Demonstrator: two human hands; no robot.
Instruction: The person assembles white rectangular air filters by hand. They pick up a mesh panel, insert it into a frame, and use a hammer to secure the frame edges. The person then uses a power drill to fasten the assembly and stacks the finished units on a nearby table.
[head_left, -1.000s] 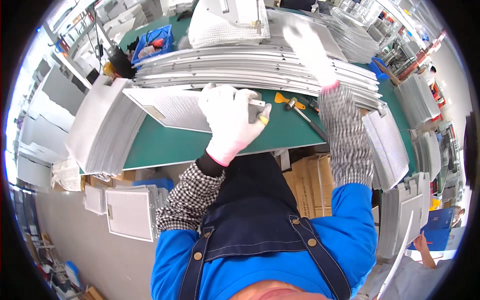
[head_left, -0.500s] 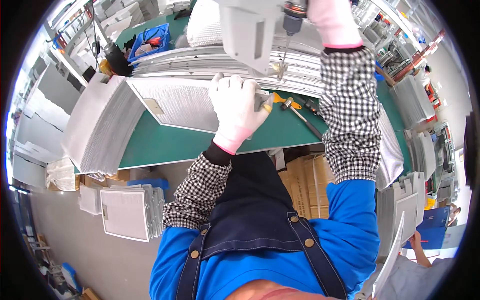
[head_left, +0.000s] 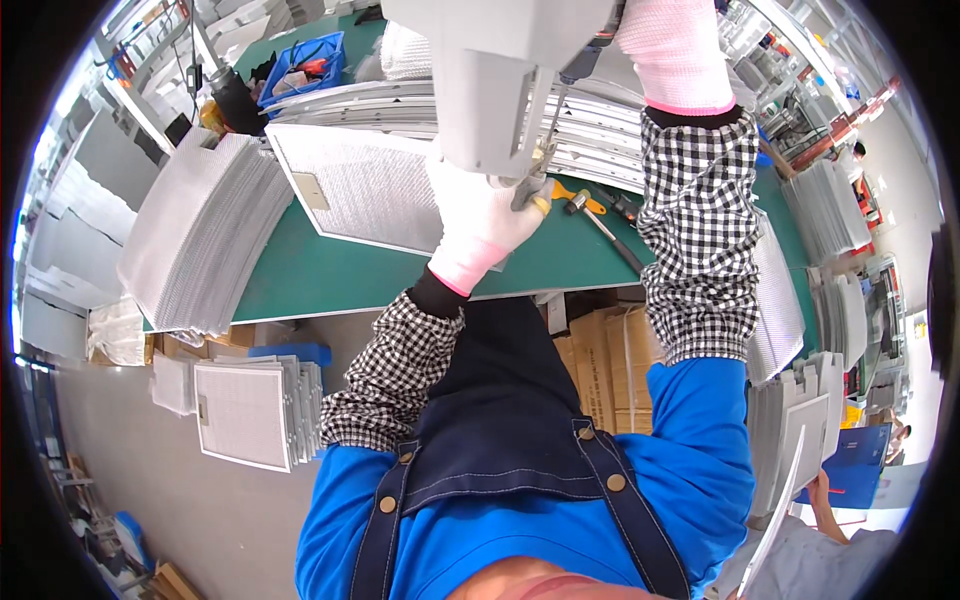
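Observation:
A framed mesh panel (head_left: 365, 185) stands tilted on the green workbench (head_left: 330, 275). My left hand (head_left: 480, 210), in a white glove with a pink cuff, is closed around the panel's right end. Large in front hangs a pale grey housing (head_left: 480, 100), covering part of that hand's fingers. Behind it a power tool (head_left: 583, 66) with a dark collar points a thin metal shaft down beside the left fingertips. My right hand (head_left: 680, 55), gloved alike, is at the top edge against this tool; its fingers are mostly cut off, but it appears to grip it.
Mesh panels (head_left: 195, 230) are stacked at the left, with metal frame strips (head_left: 595, 140) behind. A hammer (head_left: 605, 230) and an orange tool (head_left: 580, 197) lie right of my left hand. A blue bin (head_left: 305, 70) stands farther back. Another person's arm (head_left: 825, 510) shows lower right.
The grey housing and the tool's shaft have come lower and farther left, now over my left fingers. The panel has risen slightly at its left end, still held by my left hand.

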